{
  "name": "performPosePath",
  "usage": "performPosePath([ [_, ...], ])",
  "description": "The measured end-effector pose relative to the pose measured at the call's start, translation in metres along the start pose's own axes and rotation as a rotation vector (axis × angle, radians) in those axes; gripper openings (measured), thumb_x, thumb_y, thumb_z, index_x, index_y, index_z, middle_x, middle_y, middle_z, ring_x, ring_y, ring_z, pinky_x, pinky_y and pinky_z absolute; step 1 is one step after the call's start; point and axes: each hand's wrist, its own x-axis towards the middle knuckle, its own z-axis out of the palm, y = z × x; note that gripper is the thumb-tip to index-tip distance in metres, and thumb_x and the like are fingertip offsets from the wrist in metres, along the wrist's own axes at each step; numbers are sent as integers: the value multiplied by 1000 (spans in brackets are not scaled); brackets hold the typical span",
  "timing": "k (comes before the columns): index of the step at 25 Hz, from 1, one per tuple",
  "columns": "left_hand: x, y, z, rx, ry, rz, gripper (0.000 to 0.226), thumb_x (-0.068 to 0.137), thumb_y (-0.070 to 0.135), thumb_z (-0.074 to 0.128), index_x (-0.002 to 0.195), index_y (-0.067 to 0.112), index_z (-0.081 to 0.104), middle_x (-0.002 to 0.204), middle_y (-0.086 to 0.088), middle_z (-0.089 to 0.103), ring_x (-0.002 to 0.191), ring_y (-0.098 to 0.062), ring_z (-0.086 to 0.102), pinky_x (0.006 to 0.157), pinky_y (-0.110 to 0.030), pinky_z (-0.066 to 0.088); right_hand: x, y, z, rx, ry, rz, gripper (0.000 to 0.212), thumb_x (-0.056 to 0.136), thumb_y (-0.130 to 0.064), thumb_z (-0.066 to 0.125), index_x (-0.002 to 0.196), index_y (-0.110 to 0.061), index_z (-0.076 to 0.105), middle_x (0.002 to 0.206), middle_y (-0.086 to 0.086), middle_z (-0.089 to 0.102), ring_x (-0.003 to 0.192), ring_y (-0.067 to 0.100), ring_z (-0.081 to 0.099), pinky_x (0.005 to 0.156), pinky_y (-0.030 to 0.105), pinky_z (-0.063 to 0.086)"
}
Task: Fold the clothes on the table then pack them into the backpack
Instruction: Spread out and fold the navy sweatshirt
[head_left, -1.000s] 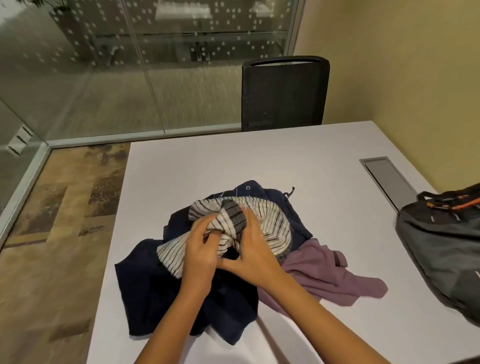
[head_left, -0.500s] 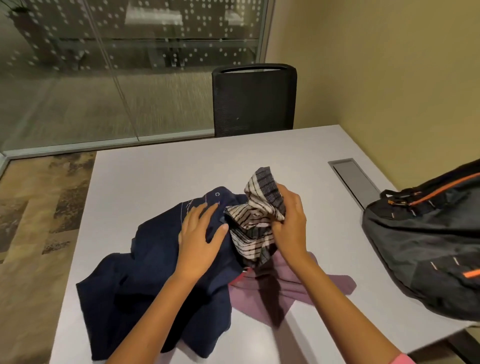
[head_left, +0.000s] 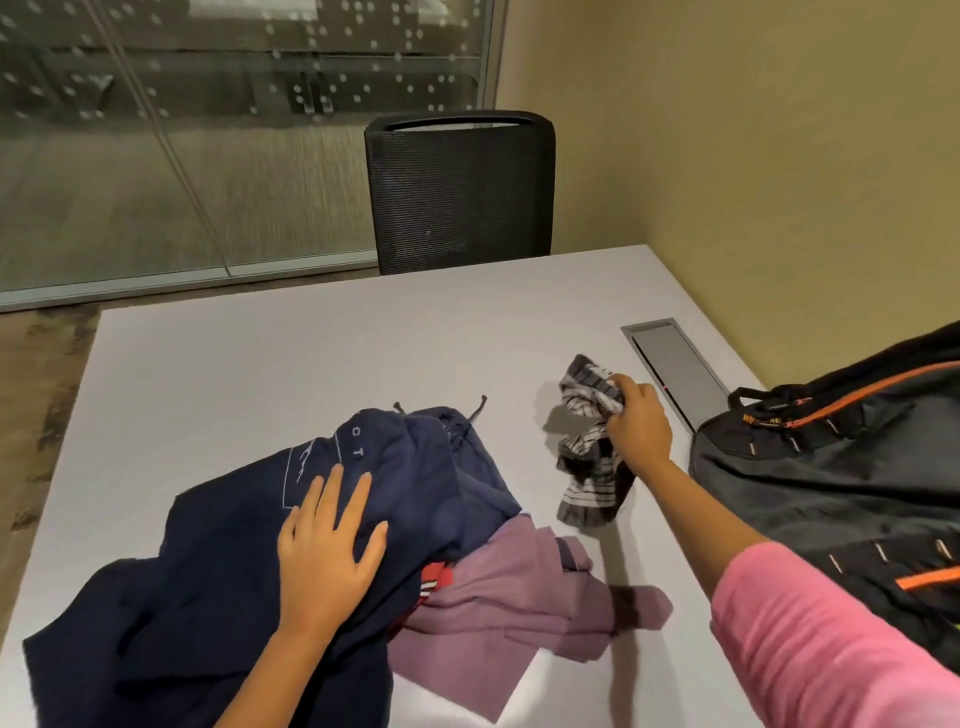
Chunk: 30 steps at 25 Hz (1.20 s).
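Your left hand (head_left: 332, 551) lies flat on the navy garment (head_left: 249, 582), with the fingers (head_left: 358, 493) straight and spread. It holds nothing; I think it only presses the pile down so the clothes do not slide when the other hand pulls one piece away. The navy garment is crumpled on the near left part of the table (head_left: 291, 358), with its drawstrings toward the far side. Under its right edge lies the purple garment (head_left: 519, 603), also not folded, and a small red piece (head_left: 436, 579) shows between the two.

Further right, your right hand (head_left: 636, 421) grasps the striped cloth (head_left: 592, 467) with curled fingers. The top part is bunched in the grip and the lower end hangs down to the table, apart from the pile. It seems you separate this piece to fold it alone, so the task is only at its beginning.

At the far right, the backpack (head_left: 831, 483) lies on the table edge, just beside your right arm. I cannot tell if its zipper is open. It takes the space on that side, so the free place for folding is in the middle. The cable hatch (head_left: 675, 364) is near your right hand, and the chair (head_left: 457, 192) stands behind the table, out of the way.
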Motion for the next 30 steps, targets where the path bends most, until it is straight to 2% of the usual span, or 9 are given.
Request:
performPosePath([
  [4, 4, -2, 12, -3, 58, 8, 60, 90, 50, 36, 139, 18, 50, 148, -11, 41, 135, -33, 40, 94, -53, 41, 73, 17, -23, 5, 129, 160, 55, 88, 3, 49, 138, -17, 45, 127, 18, 42, 93, 41, 55, 65, 39, 42],
  [6, 7, -3, 17, -1, 78, 8, 61, 93, 54, 30, 139, 18, 50, 148, -11, 42, 134, -33, 41, 93, -53, 41, 103, 23, -27, 32, 127, 239, 55, 88, 2, 52, 139, -13, 40, 131, 21, 37, 96, 46, 54, 74, 46, 45],
  [10, 11, -2, 21, -14, 100, 5, 65, 95, 56, 23, 137, 16, 52, 147, -13, 43, 132, -34, 44, 89, -52, 43, 120, 30, -12, 41, -78, 349, 53, 89, -12, 57, 137, -4, 37, 139, 25, 27, 116, 51, 45, 99, 51, 39],
  [13, 11, 0, 22, -24, 113, -10, 64, 95, 56, 23, 137, 17, 52, 146, -12, 44, 131, -34, 44, 89, -54, 44, 96, 25, 17, 46, -170, 348, 50, 89, -10, 54, 136, -3, 37, 142, 23, 23, 121, 48, 41, 99, 50, 40],
  [18, 7, 2, 20, -41, 120, -36, 58, 93, 52, 33, 137, 19, 53, 142, -13, 47, 126, -33, 48, 89, -50, 42, 18, -11, 62, 87, -226, 237, 55, 90, -7, 52, 142, -5, 33, 145, 19, 23, 125, 45, 36, 94, 44, 41],
  [21, 3, -1, 17, -68, 119, -21, 63, 94, 60, 30, 138, 20, 51, 139, -13, 47, 121, -31, 50, 91, -48, 42, -39, -47, 79, 218, -290, 15, 54, 91, -12, 54, 141, -8, 36, 143, 16, 29, 123, 40, 42, 102, 43, 38],
  [25, -14, -19, 14, 60, -21, 143, 95, 71, 74, 59, 148, 23, 34, 146, -14, 38, 128, -29, 40, 97, -50, 40, -108, -98, 84, 384, -435, -230, 54, 93, -33, 55, 141, -16, 37, 138, 7, 41, 124, 24, 44, 105, 40, 38],
  [27, -18, -25, 7, 115, -80, 147, 107, 56, 65, 79, 144, 22, 37, 137, -15, 44, 116, -32, 50, 86, -49, 48, -135, -120, 82, 475, -476, -309, 49, 95, -35, 52, 139, -22, 38, 133, -1, 47, 121, 16, 46, 101, 34, 40],
  [30, -25, -27, -3, 38, 1, 68, 84, 55, 38, 90, 127, 23, 50, 106, -8, 54, 83, -27, 57, 64, -40, 50, -155, -133, 80, 545, -473, -321, 44, 94, -31, 54, 135, -21, 42, 127, -8, 52, 113, 9, 50, 97, 28, 42],
])
